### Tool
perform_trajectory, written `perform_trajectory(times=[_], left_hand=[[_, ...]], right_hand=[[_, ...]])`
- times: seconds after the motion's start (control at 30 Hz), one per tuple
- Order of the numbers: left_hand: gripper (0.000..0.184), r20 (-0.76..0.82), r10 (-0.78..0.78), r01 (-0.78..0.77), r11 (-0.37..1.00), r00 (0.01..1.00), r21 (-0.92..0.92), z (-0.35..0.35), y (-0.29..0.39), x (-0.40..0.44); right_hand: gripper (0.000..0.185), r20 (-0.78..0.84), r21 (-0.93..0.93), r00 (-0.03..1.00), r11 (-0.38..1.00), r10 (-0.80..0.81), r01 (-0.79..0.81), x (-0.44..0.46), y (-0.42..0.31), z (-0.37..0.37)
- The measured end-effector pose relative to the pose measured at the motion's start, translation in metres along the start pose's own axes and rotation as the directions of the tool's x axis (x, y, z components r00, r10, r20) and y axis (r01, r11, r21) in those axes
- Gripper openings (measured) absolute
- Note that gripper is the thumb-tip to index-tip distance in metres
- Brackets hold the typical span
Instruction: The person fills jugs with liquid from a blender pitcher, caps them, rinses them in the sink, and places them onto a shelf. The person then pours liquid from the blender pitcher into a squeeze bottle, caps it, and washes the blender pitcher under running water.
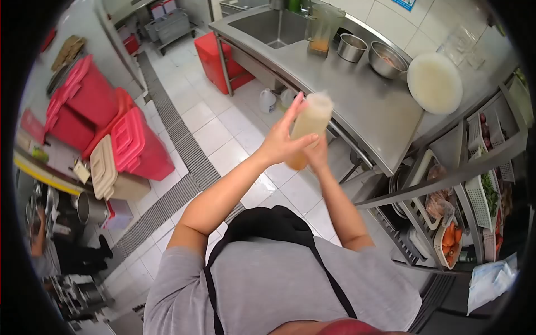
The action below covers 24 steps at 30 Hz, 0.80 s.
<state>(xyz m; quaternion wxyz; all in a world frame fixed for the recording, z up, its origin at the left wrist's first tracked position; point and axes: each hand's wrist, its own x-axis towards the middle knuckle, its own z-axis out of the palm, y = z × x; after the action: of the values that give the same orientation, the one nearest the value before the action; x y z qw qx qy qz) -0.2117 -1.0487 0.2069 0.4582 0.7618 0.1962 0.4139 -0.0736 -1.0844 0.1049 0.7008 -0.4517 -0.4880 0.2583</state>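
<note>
A steel counter point(365, 103) stands against a white tiled wall, with a sink point(268, 32) set into its far left end. Pale floor tiles point(215, 137) spread in front of the counter, crossed by a long drain grate point(167, 100). Across the floor to the counter's left are lidded red bins point(142, 142) and a beige bin point(106, 162); farther down that side, partly cut off, is another person point(75, 254) in dark trousers.

Along the counter's back edge, from the sink rightward, come a clear blender jug point(326, 21) with something orange at the bottom, a small steel pot point(351, 54), and a steel bowl point(392, 71) holding pinkish food. A round white dish point(435, 84) sits at the counter's back right corner. Beyond the counter's right end, a rack point(410, 192) carries a basket of orange vegetables point(449, 239) and a basket of greens point(489, 192).

The bottle point(311, 119) is held tilted in the air before the counter's front edge, pale and cloudy, orange at its lower end. The left hand point(283, 135) grips it, thumb across its side. The right hand point(317, 154) is against it from the other side; its fingers are mostly hidden, so I cannot tell how they close.
</note>
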Motion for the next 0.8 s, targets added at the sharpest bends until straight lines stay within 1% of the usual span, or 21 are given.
perform_trajectory(times=[0.07, 0.1, 0.13, 0.17, 0.2, 0.23, 0.27, 0.3, 0.33, 0.4, 0.43, 0.47, 0.5, 0.53, 0.57, 0.6, 0.63, 0.7, 0.73, 0.77, 0.8], left_hand=[[0.077, 0.075, 0.152, -0.136, 0.974, 0.986, -0.179, -0.020, -0.026, 0.052], [0.077, 0.051, 0.159, -0.145, 0.965, 0.986, -0.217, -0.031, -0.042, 0.083], [0.077, 0.025, 0.160, -0.149, 0.957, 0.987, -0.248, -0.044, -0.059, 0.117], [0.077, 0.041, 0.141, -0.126, 0.961, 0.989, -0.248, -0.055, -0.069, 0.149], [0.078, 0.056, 0.149, -0.132, 0.963, 0.987, -0.234, -0.071, -0.077, 0.192], [0.078, 0.063, 0.147, -0.129, 0.965, 0.987, -0.231, -0.083, -0.083, 0.229], [0.079, 0.171, 0.146, -0.133, 0.987, 0.974, -0.087, -0.090, -0.094, 0.256], [0.080, 0.277, 0.149, -0.171, 0.983, 0.949, 0.059, -0.099, -0.104, 0.285], [0.080, 0.290, 0.151, -0.174, 0.983, 0.945, 0.057, -0.108, -0.118, 0.313], [0.080, 0.565, 0.049, -0.131, 0.986, 0.824, 0.105, -0.117, -0.151, 0.353], [0.080, 0.579, 0.058, -0.136, 0.986, 0.813, 0.092, -0.122, -0.168, 0.370], [0.080, 0.561, 0.023, -0.124, 0.982, 0.828, 0.143, -0.128, -0.183, 0.389], [0.082, 0.544, -0.003, -0.121, 0.974, 0.839, 0.191, -0.133, -0.198, 0.411], [0.082, 0.571, 0.023, -0.147, 0.974, 0.820, 0.173, -0.136, -0.210, 0.431], [0.079, 0.568, -0.002, -0.247, 0.899, 0.823, 0.361, -0.136, -0.224, 0.445], [0.079, 0.560, -0.019, -0.336, 0.783, 0.828, 0.523, -0.134, -0.238, 0.454], [0.079, 0.596, 0.002, -0.364, 0.794, 0.803, 0.487, -0.132, -0.255, 0.463], [0.078, 0.412, 0.085, -0.266, 0.876, 0.907, 0.404, -0.129, -0.289, 0.489], [0.070, 0.407, 0.064, -0.206, 0.927, 0.911, 0.315, -0.126, -0.302, 0.497], [0.070, 0.441, 0.076, -0.225, 0.928, 0.894, 0.297, -0.124, -0.313, 0.503], [0.067, 0.441, 0.267, -0.304, 0.952, 0.857, 0.015, -0.120, -0.323, 0.510]], right_hand=[[0.065, -0.024, -0.008, 0.999, 1.000, -0.023, 0.023, 0.059, 0.010, -0.011], [0.065, -0.029, -0.022, 1.000, 1.000, -0.007, 0.007, 0.088, 0.024, -0.018], [0.065, -0.029, -0.105, 0.999, 0.994, 0.014, -0.017, 0.117, 0.040, -0.023], [0.065, -0.028, -0.183, 0.999, 0.982, 0.033, -0.038, 0.144, 0.053, -0.023], [0.065, -0.025, -0.180, 0.999, 0.983, 0.021, -0.025, 0.184, 0.066, -0.016], [0.066, -0.049, -0.178, 0.998, 0.983, -0.043, 0.033, 0.212, 0.078, -0.008], [0.066, -0.082, -0.182, 0.993, 0.981, -0.085, 0.069, 0.228, 0.092, 0.000], [0.066, -0.094, -0.181, 0.992, 0.981, -0.083, 0.065, 0.254, 0.106, 0.009], [0.066, -0.102, -0.191, 0.990, 0.979, -0.097, 0.077, 0.281, 0.118, 0.019], [0.066, -0.129, -0.217, 0.987, 0.974, -0.094, 0.065, 0.310, 0.141, 0.033], [0.067, -0.145, -0.207, 0.988, 0.978, -0.049, 0.018, 0.327, 0.153, 0.039], [0.068, -0.164, -0.197, 0.986, 0.980, -0.011, -0.022, 0.346, 0.163, 0.045], [0.068, -0.191, -0.211, 0.981, 0.977, -0.028, -0.013, 0.364, 0.179, 0.048], [0.069, -0.193, -0.257, 0.979, 0.966, -0.073, 0.021, 0.378, 0.201, 0.048], [0.070, -0.200, -0.305, 0.974, 0.951, -0.110, 0.045, 0.387, 0.210, 0.053], [0.072, -0.259, -0.303, 0.966, 0.952, -0.029, -0.052, 0.393, 0.218, 0.055], [0.072, -0.301, -0.324, 0.953, 0.944, -0.037, -0.066, 0.396, 0.226, 0.057], [0.078, -0.329, -0.346, 0.942, 0.937, -0.070, -0.051, 0.416, 0.241, 0.059], [0.082, -0.345, -0.372, 0.937, 0.924, -0.047, -0.090, 0.423, 0.253, 0.056], [0.082, -0.380, -0.378, 0.923, 0.921, -0.056, -0.100, 0.428, 0.254, 0.059], [0.083, -0.405, -0.397, 0.913, 0.909, -0.046, -0.130, 0.430, 0.255, 0.061]])
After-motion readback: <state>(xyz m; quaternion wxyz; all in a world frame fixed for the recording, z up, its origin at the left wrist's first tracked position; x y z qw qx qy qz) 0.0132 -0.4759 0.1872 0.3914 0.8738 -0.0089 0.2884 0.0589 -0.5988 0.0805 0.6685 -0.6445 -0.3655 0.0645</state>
